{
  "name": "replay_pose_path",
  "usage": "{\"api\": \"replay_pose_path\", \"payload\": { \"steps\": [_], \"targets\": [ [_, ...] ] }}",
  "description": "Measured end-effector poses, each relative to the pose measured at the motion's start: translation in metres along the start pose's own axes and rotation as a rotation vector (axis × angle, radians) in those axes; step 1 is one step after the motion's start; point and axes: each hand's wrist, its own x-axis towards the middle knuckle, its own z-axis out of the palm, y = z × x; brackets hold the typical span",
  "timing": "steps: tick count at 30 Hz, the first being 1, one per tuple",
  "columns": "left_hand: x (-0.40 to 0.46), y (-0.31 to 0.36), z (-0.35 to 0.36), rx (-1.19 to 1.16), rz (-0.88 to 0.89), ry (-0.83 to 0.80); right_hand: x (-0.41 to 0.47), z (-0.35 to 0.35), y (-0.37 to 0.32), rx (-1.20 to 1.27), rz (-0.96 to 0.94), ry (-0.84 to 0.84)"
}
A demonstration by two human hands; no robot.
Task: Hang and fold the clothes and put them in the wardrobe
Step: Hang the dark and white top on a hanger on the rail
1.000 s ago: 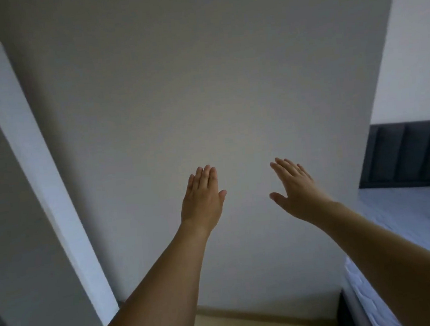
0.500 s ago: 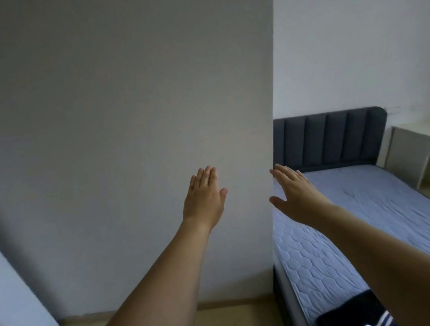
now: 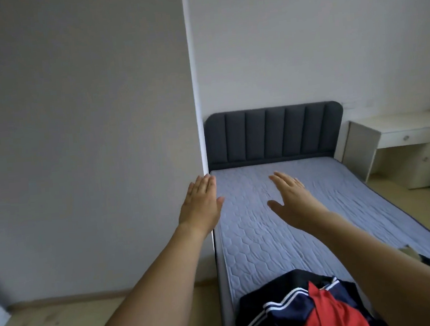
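At the near end of the bed (image 3: 254,237), about 5 o'clock in the view, lies a heap of clothes (image 3: 307,308): a navy garment with white stripes and a red one on top. Past it both arms reach out level, the left hand (image 3: 199,205) at 12 o'clock and the right hand (image 3: 292,200) at 1 o'clock, fingers straight, holding nothing, above the quilted grey mattress. Farther off stand the dark headboard (image 3: 273,134) and, at 2 o'clock, a white desk (image 3: 398,133).
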Motion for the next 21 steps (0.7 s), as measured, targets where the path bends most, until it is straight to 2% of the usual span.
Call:
{"api": "replay_pose_path", "payload": {
  "steps": [4,10,16,21],
  "targets": [
    [0.002,0.063,0.019,-0.019,0.028,0.006,-0.022,-0.017,0.064,0.008,0.067,-0.040],
    [0.014,0.133,0.064,-0.061,-0.003,-0.092,-0.056,-0.032,0.141,0.045,0.114,-0.083],
    [0.030,0.271,0.117,-0.084,0.077,-0.203,-0.099,-0.083,0.287,0.044,0.266,-0.105],
    [0.055,0.399,0.161,-0.173,0.017,-0.177,-0.131,-0.114,0.419,0.092,0.297,-0.159]
  ]
}}
